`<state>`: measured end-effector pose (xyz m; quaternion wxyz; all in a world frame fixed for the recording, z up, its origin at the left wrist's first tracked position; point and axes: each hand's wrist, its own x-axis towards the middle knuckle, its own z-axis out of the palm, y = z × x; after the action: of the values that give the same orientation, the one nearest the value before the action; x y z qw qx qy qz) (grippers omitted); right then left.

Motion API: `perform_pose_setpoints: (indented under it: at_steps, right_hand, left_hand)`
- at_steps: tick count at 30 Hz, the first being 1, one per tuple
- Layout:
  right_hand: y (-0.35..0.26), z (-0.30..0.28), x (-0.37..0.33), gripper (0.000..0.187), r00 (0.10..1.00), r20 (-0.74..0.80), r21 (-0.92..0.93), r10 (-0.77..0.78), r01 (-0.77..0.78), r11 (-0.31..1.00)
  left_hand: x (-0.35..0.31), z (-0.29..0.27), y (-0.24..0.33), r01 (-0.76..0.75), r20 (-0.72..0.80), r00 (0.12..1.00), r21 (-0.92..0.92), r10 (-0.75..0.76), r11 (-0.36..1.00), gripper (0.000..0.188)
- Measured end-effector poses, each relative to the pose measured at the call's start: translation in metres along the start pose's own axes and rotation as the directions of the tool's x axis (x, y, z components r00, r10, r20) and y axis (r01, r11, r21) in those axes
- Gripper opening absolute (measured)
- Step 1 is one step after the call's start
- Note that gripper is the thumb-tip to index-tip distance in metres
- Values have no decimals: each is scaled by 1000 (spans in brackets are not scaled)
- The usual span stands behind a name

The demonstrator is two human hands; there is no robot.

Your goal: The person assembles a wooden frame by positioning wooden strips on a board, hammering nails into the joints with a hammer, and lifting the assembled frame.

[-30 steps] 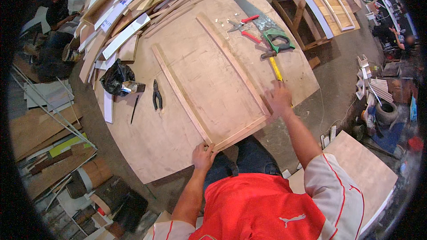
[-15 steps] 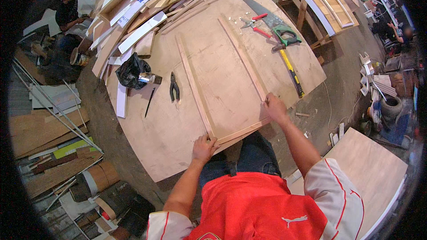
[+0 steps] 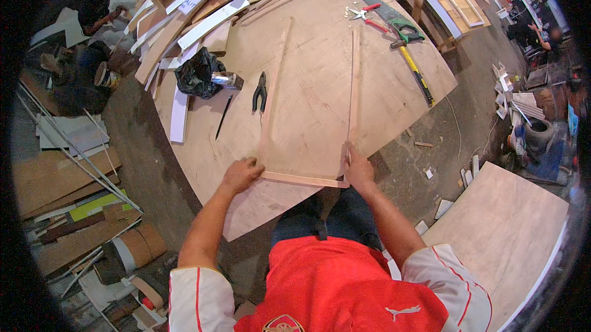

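Observation:
A U-shaped frame of thin wooden strips lies on the plywood sheet (image 3: 314, 85). Its left strip (image 3: 278, 76) and right strip (image 3: 355, 79) run away from me, joined by a short cross strip (image 3: 301, 178) on the near side. At the near left corner my left hand (image 3: 242, 175) is closed on the frame. My right hand (image 3: 358, 170) grips the near right corner, thumb and fingers around the wood. Left of the frame lie black-handled pliers (image 3: 260, 93), a black pencil-like stick (image 3: 224, 117) and a black plastic bag (image 3: 198, 73) beside a small jar (image 3: 228, 80).
On the sheet's far right lie a green-handled handsaw (image 3: 385, 12), red-handled snips (image 3: 369, 16) and a yellow-handled hammer (image 3: 415, 73). Scrap strips (image 3: 209, 24) are heaped at the far left. Another board (image 3: 505, 221) stands at right. A person (image 3: 98, 2) sits at far left.
Both hands have turned the frame clockwise on the sheet, so its long strips point more directly away from me. My left hand has shifted left, my right hand nearer. The tools keep their places.

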<state>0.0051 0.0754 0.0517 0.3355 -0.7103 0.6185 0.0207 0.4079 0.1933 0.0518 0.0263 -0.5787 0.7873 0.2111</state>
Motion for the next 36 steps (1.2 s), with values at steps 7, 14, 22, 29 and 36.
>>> perform_pose_setpoints:
  at_steps: [7,14,22,29,36]
  right_hand:
    - [-46,51,-40,64,999,42,131,-21,16,991]
    - [-65,34,-48,62,986,112,54,-122,117,992]
    - [-29,-39,62,56,558,-1,-407,-830,758,510]
    - [3,-26,115,40,362,312,-282,-878,918,278]
    - [-26,-48,113,43,334,428,-230,-840,939,257]
  left_hand:
    - [-28,-16,-65,19,1,1000,96,-19,995,31]
    - [-46,-34,-50,157,-77,986,100,-149,983,48]
    - [-29,43,103,549,26,357,-814,-934,187,72]
    - [25,64,194,744,-57,161,-649,-985,159,74]
    - [33,86,202,759,-188,26,-636,-982,142,77]
